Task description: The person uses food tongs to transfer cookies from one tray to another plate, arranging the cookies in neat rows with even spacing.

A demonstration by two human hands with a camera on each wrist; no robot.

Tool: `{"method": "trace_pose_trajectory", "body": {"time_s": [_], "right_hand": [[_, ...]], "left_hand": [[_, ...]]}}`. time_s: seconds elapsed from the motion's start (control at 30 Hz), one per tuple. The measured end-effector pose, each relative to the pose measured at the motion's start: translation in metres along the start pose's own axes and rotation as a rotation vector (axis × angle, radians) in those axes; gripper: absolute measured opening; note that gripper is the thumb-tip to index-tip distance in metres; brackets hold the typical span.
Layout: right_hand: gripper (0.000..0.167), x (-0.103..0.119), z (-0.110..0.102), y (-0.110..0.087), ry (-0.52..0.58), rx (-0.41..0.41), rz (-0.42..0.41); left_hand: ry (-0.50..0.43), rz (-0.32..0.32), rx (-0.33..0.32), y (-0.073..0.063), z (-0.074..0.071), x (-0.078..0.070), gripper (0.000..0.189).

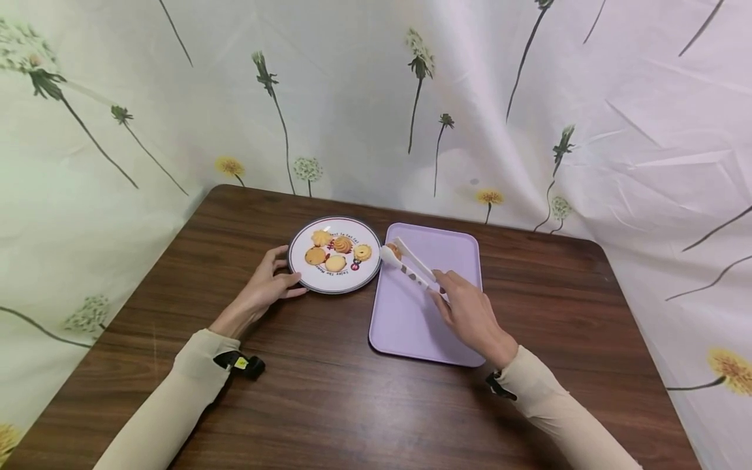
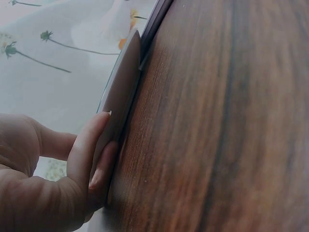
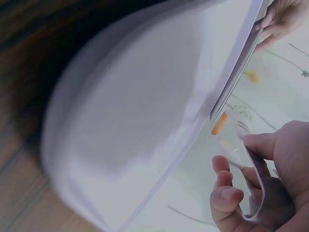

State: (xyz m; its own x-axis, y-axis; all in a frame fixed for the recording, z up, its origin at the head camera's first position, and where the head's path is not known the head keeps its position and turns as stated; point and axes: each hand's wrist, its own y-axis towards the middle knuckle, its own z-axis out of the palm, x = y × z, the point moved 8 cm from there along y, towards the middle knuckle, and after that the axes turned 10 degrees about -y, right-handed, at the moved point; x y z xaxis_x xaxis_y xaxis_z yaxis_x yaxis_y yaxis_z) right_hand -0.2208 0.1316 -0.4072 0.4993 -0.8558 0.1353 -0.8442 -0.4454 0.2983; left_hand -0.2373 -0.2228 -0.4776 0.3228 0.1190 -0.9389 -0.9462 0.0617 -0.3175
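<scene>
On the table's far half lies a round white plate (image 1: pixel 302 271) with a dark rim, printed lettering and several cookies (image 1: pixel 336 263) on it. My left hand (image 1: pixel 266 284) holds the plate's left edge, thumb at the near rim and fingers round the side. My right hand (image 1: pixel 470 313) grips white tongs (image 1: pixel 416 277) with brown spots. Between the tongs' tips is one round cookie (image 1: pixel 394 250), which shows orange in the right wrist view. The tips are just right of the plate, over the upper left of a lilac tray (image 1: pixel 405 320).
The tray lies flat on the dark wooden table (image 1: pixel 305 391), its left edge close against the plate. Behind the table hangs a white cloth (image 1: pixel 358 98) printed with dandelions. A black wrist camera (image 1: pixel 249 367) sits at my left cuff.
</scene>
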Motion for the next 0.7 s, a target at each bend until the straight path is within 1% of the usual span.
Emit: {"method": "trace_pose_trajectory", "body": {"time_s": [0.37,0.53,0.7], "right_hand": [[0.035,0.037,0.011,0.015,0.008,0.068,-0.146],[0.033,0.046,0.013,0.020,0.007,0.095,-0.170],[0.033,0.049,0.016,0.023,-0.006,0.124,-0.174]], "left_hand": [[-0.006,-0.006,-0.001,0.000,0.001,0.000,0.082],[-0.005,-0.006,-0.005,0.000,0.000,0.001,0.082],[-0.004,-0.007,-0.008,0.000,-0.001,0.000,0.082]]}}
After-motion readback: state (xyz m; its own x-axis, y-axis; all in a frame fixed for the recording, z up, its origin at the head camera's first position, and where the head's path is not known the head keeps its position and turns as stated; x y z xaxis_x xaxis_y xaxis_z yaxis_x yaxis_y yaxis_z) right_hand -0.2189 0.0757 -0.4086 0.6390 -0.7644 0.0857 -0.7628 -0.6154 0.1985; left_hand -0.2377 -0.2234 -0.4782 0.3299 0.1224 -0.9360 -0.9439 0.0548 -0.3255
